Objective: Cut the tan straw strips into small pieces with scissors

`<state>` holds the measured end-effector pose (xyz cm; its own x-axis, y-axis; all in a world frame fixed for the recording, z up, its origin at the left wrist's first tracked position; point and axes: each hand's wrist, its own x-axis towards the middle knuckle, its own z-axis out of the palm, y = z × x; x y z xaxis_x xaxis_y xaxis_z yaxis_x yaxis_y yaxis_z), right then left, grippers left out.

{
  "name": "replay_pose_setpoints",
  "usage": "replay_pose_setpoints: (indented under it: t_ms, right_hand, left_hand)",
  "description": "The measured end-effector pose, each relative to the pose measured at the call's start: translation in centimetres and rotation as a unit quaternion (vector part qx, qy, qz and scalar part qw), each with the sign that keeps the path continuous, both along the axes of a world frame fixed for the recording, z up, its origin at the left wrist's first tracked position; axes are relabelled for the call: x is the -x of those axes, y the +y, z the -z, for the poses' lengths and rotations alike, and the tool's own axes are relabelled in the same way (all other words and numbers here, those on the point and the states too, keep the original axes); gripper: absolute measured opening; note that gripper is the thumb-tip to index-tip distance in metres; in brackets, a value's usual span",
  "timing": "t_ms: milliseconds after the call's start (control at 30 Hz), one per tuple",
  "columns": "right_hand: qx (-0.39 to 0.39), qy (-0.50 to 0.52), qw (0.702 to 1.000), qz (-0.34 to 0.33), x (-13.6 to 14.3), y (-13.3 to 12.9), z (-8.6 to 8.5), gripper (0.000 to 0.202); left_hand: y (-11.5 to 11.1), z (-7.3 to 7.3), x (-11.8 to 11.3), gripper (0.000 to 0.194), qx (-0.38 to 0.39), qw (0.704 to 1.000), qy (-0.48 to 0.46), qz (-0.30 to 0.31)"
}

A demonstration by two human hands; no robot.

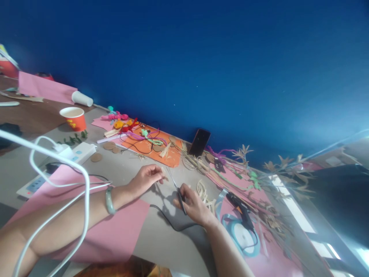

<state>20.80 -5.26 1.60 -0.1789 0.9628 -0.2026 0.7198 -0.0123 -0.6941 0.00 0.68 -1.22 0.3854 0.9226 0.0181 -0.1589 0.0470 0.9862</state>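
My left hand [148, 179], with a pale green bangle [110, 201] on its wrist, is closed in a pinch on a small pale strip [165, 177]. What that strip is made of is too small to tell. My right hand [192, 206] is closed around the dark handle of a pair of scissors [181, 198]. The thin metal blades point up and away, their tips just right of my left fingertips. Whether the blades touch the strip I cannot tell. Both hands are above the grey tabletop [141, 240].
White cables [86, 200] cross the left foreground near a power strip [83, 152]. An orange cup [76, 121] stands behind. Pipe cleaners lie on an orange sheet [170, 157]. A phone [200, 141] leans on the blue wall. At right are a glue gun [242, 209], blue ribbon roll [245, 238] and dried stems.
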Motion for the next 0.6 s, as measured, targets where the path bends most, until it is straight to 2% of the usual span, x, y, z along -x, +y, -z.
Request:
replay_pose_setpoints:
  t_ms: [167,300,433,600]
  right_hand:
    - [0.029,-0.042,0.999,-0.014,0.01,-0.09,-0.20,0.031]
    - [0.031,-0.062,0.998,-0.011,0.21,-0.13,-0.21,0.034]
    - [0.031,-0.064,0.997,-0.005,0.41,-0.07,-0.18,0.034]
    - [0.032,-0.047,0.998,0.000,0.48,-0.04,-0.08,0.036]
  left_hand:
    - [0.15,-0.59,-0.10,0.019,0.017,0.999,-0.019,-0.047]
    - [0.24,-0.42,-0.16,0.017,0.017,0.997,-0.030,-0.066]
    - [0.28,-0.12,-0.24,0.015,0.023,0.996,-0.042,-0.070]
    - [0.13,-0.40,-0.26,0.014,0.028,0.996,-0.043,-0.068]
